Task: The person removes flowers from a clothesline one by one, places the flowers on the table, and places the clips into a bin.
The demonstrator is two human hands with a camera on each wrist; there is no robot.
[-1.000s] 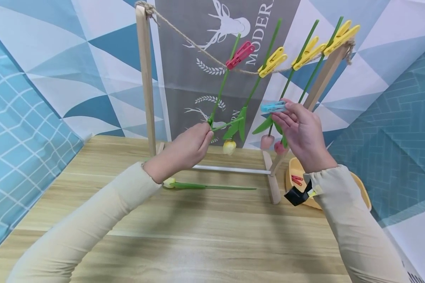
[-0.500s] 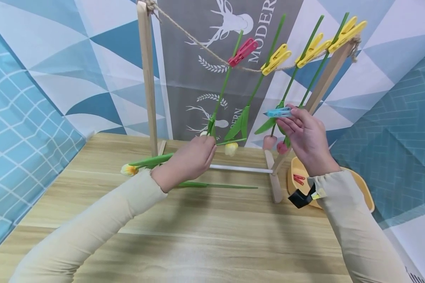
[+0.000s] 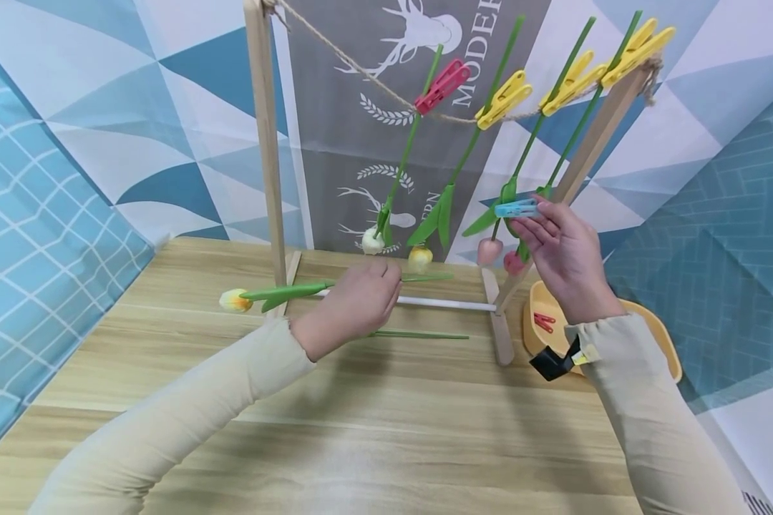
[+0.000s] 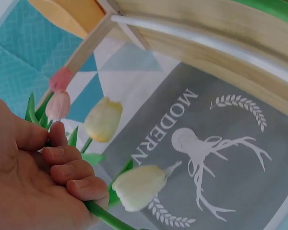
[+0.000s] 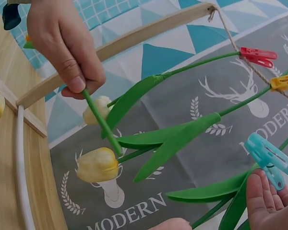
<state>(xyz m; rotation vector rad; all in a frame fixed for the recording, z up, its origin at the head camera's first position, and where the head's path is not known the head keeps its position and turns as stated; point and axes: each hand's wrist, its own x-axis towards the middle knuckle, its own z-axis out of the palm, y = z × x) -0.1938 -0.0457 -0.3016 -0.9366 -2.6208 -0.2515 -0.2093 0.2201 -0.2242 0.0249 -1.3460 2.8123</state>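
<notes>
My left hand (image 3: pixel 363 297) grips an artificial tulip (image 3: pixel 290 292) by its green stem. The tulip lies nearly level, its yellow-orange bloom to the left and the stem end poking out to the right. My right hand (image 3: pixel 563 254) pinches a light blue clothespin (image 3: pixel 517 208) between thumb and fingers, in front of the hanging pink tulips. From a rope hang several tulips, heads down: a white tulip (image 3: pixel 373 241) under a red clothespin (image 3: pixel 442 86), a yellow tulip (image 3: pixel 420 257) and two pink tulips under yellow clothespins (image 3: pixel 504 100). In the right wrist view the held stem (image 5: pixel 101 120) crosses before the hanging blooms.
The rope (image 3: pixel 354 63) sags between two wooden posts (image 3: pixel 267 143), joined low down by a white rod (image 3: pixel 447 304). Another tulip's stem (image 3: pixel 425 335) lies on the table behind my left hand. A yellow tray (image 3: pixel 660 336) with a red clothespin (image 3: pixel 544 322) stands at the right.
My left hand has moved down from among the hanging tulips, bringing the held tulip lower and its bloom into sight. The right hand, with the blue clothespin, has shifted slightly right and down.
</notes>
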